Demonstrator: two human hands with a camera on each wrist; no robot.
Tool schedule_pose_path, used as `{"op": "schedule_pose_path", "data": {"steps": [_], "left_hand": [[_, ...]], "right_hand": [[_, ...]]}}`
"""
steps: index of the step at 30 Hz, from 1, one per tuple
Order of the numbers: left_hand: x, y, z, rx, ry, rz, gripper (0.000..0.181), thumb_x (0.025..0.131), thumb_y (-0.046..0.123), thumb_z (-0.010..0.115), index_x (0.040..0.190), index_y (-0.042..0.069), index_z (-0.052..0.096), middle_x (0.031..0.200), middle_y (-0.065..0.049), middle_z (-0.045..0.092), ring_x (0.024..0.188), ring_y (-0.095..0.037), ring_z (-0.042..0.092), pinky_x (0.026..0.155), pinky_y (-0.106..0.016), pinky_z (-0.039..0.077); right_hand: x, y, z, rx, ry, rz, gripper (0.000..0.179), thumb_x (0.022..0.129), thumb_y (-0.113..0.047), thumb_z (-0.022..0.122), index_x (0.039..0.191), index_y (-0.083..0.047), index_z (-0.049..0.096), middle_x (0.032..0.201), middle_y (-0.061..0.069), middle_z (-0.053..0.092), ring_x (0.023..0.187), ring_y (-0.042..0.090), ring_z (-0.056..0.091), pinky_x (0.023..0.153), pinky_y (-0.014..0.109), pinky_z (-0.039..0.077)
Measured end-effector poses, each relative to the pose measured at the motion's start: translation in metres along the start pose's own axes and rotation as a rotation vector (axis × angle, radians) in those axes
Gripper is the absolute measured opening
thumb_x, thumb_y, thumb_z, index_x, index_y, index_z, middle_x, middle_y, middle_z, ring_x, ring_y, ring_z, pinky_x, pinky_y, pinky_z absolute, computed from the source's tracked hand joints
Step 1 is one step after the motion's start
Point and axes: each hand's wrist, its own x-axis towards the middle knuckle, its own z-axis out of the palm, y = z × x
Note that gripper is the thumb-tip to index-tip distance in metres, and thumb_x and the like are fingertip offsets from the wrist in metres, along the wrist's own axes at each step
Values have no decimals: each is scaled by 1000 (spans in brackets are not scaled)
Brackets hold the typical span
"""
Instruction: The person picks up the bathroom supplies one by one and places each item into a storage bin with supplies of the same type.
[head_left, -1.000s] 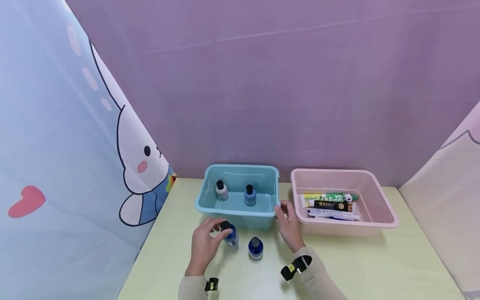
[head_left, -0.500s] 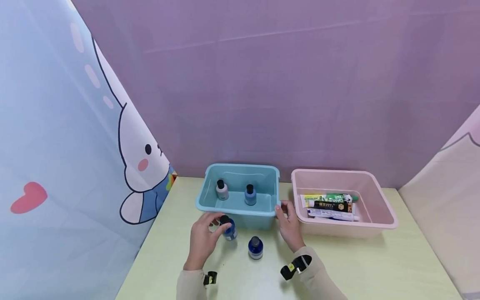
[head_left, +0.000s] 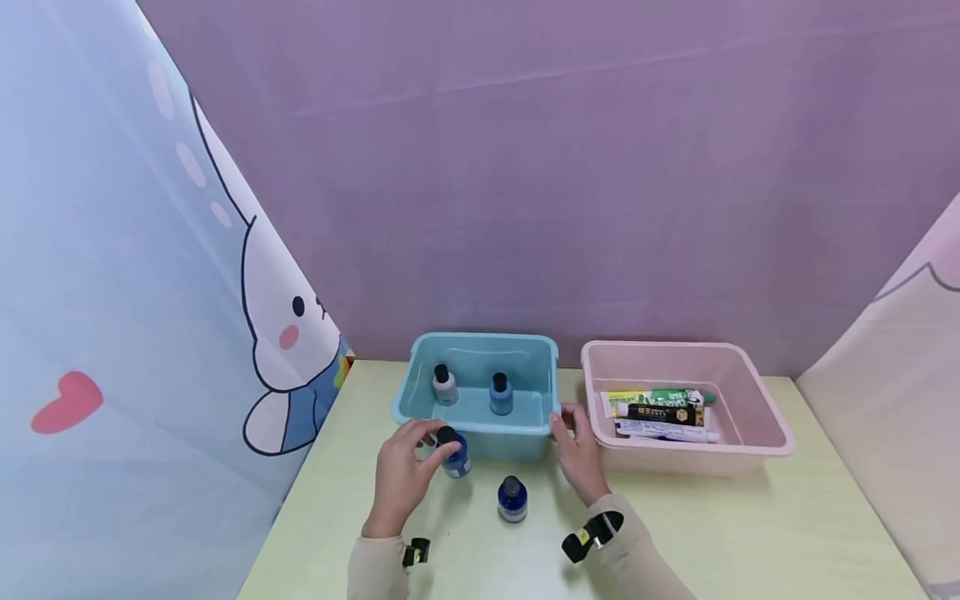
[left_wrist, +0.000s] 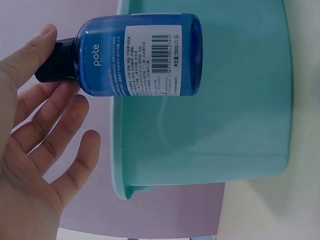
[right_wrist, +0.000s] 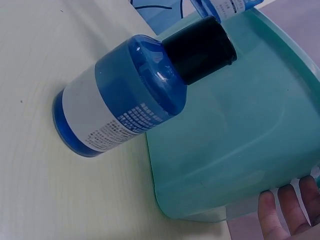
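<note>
My left hand (head_left: 399,477) pinches a small blue bottle (head_left: 457,462) by its black cap, in front of the teal bin (head_left: 498,447). In the left wrist view the blue bottle (left_wrist: 102,57) shows a white barcode label, thumb on one side of the cap. A second blue bottle (head_left: 513,503) stands upright on the table between my hands. My right hand (head_left: 578,454) holds the bin's front right corner, thumb at the rim. Inside the bin stand a pale bottle (head_left: 445,389) and a light blue bottle (head_left: 501,397), both black-capped.
To the right is a pink bin (head_left: 693,458) with several toothpaste tubes (head_left: 663,413) lying inside. Both bins stand on a pale yellow-green table (head_left: 817,517). A purple cloth (head_left: 570,183) hangs behind, and a printed blue cloth (head_left: 142,292) borders the left.
My left hand has moved slightly left and up with the blue bottle. My right hand stays at the bin's corner, and the other bottles keep their places.
</note>
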Motion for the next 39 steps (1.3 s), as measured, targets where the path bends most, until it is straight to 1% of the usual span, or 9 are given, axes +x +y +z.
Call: {"op": "schedule_pose_path", "data": {"steps": [4, 10, 14, 19, 26, 28, 31, 35, 39], "left_hand": [[3, 2, -4, 11, 10, 16, 41, 82, 42, 83, 113, 18, 76, 98, 3, 70, 86, -17, 65, 67, -24, 54], [8, 6, -8, 10, 2, 7, 41, 82, 42, 83, 114, 17, 76, 98, 2, 70, 87, -17, 64, 65, -23, 53], [12, 7, -9, 1, 13, 10, 42, 82, 43, 83, 114, 17, 76, 98, 1, 71, 87, -16, 64, 66, -26, 55], [16, 5, -12, -18, 37, 31, 40, 81, 39, 85, 112, 15, 76, 96, 1, 71, 84, -15, 64, 67, -29, 57], [22, 7, -17, -33, 40, 37, 37, 82, 38, 85, 110, 17, 76, 94, 4, 70, 84, -15, 64, 69, -24, 55], [23, 8, -19, -37, 39, 37, 35, 82, 39, 85, 109, 17, 76, 94, 4, 70, 84, -14, 64, 68, -24, 55], [25, 11, -21, -39, 41, 37, 34, 83, 40, 84, 108, 18, 76, 94, 5, 70, 85, -11, 62, 68, -24, 55], [28, 14, -24, -55, 44, 37, 34, 83, 39, 84, 108, 17, 76, 94, 4, 70, 86, -11, 61, 70, -31, 57], [31, 17, -26, -66, 47, 41, 35, 83, 39, 84, 109, 17, 76, 95, 3, 71, 87, -12, 62, 74, -38, 59]], "right_hand": [[0, 0, 0, -2, -3, -2, 36, 109, -29, 49, 135, -4, 50, 126, 13, 56, 113, 24, 53, 101, 50, 53], [0, 0, -2, 10, -19, 22, 38, 109, -33, 49, 136, -7, 49, 129, 13, 55, 117, 26, 52, 105, 52, 50], [0, 0, -4, 18, -24, 34, 40, 109, -34, 49, 138, -7, 49, 132, 14, 54, 120, 27, 52, 106, 52, 50], [0, -2, -3, 7, -28, 46, 39, 110, -30, 47, 140, -5, 47, 135, 16, 53, 121, 27, 51, 106, 50, 51], [-2, -15, -3, 15, -44, 97, 37, 110, -23, 47, 139, -1, 46, 133, 17, 52, 120, 28, 50, 109, 55, 48], [-3, -16, -3, 17, -47, 102, 36, 110, -22, 47, 139, -1, 46, 131, 16, 52, 119, 28, 50, 108, 54, 49], [-3, -13, -3, 8, -45, 97, 37, 110, -25, 47, 139, -4, 47, 131, 13, 52, 118, 26, 50, 105, 47, 51], [-2, -6, -3, 8, -32, 72, 36, 109, -30, 48, 138, -8, 49, 129, 10, 53, 116, 23, 50, 102, 42, 53], [-1, -1, -3, 13, -25, 47, 35, 109, -32, 49, 136, -10, 51, 128, 11, 53, 116, 24, 51, 104, 48, 52]]}}
